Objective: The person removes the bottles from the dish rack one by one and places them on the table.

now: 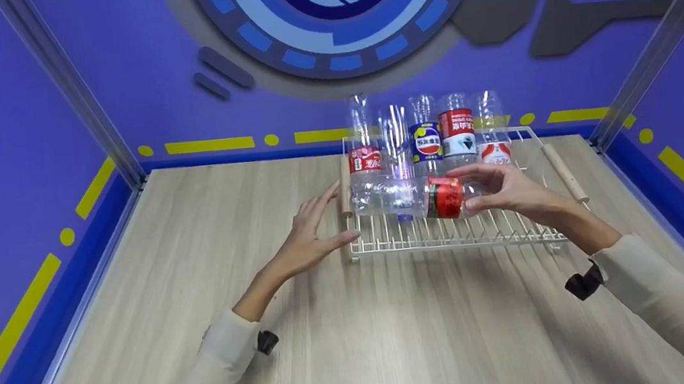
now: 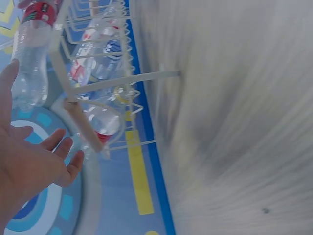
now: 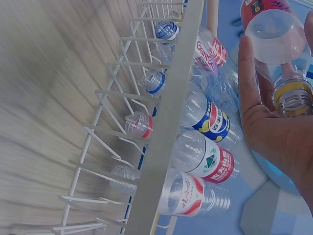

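Observation:
My right hand (image 1: 512,188) grips a clear plastic bottle (image 1: 391,196) with a red label near its neck end. The bottle lies sideways above a white wire rack (image 1: 451,245); its capless neck (image 3: 293,98) is toward the palm in the right wrist view. My left hand (image 1: 312,237) is beside the rack's left wooden handle (image 1: 345,195), fingers spread and thumb apart, holding nothing. Behind the held bottle, several clear bottles stand upside down in the rack, among them one with a blue label (image 1: 426,142) and one with a red-and-white label (image 1: 457,130).
A second wooden handle (image 1: 565,173) forms the rack's right side. The rack stands on a wood-grain table (image 1: 359,344), close to the blue back wall (image 1: 165,109). Side walls with metal corner posts (image 1: 72,87) enclose the table.

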Demonstrator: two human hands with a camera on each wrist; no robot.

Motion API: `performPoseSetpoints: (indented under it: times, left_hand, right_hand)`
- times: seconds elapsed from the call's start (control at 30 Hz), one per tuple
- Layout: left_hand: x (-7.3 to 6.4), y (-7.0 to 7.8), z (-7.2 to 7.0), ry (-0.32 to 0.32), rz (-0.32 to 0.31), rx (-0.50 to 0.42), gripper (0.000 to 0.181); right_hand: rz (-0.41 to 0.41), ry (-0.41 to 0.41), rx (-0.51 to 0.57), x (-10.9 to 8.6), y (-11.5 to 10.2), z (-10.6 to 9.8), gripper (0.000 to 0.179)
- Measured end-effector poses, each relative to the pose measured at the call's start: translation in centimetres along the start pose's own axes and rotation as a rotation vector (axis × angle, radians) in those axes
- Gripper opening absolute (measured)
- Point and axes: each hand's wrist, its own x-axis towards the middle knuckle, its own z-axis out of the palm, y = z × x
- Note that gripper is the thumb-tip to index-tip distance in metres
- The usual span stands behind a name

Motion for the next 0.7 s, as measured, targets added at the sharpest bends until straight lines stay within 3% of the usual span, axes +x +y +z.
performPoseSetpoints:
  times: [0.27, 0.5, 0.7]
  left_hand:
    - [-0.3, 2.8, -0.8, -0.090, 0.160, 0.055, 0.075]
    - [-0.6, 4.0, -1.2, -0.180, 0.198, 0.047, 0.060]
    - [-1.0, 4.5, -1.7, -0.211, 0.190, 0.047, 0.064]
  right_hand:
    - [-0.028, -0.073, -0.084, -0.2, -0.5, 1.1, 0.063]
    - [-0.054, -0.129, -0.144, -0.4, -1.1, 1.9, 0.065]
    - [-0.092, -0.161, -0.166, -0.7, -1.4, 2.0, 0.068]
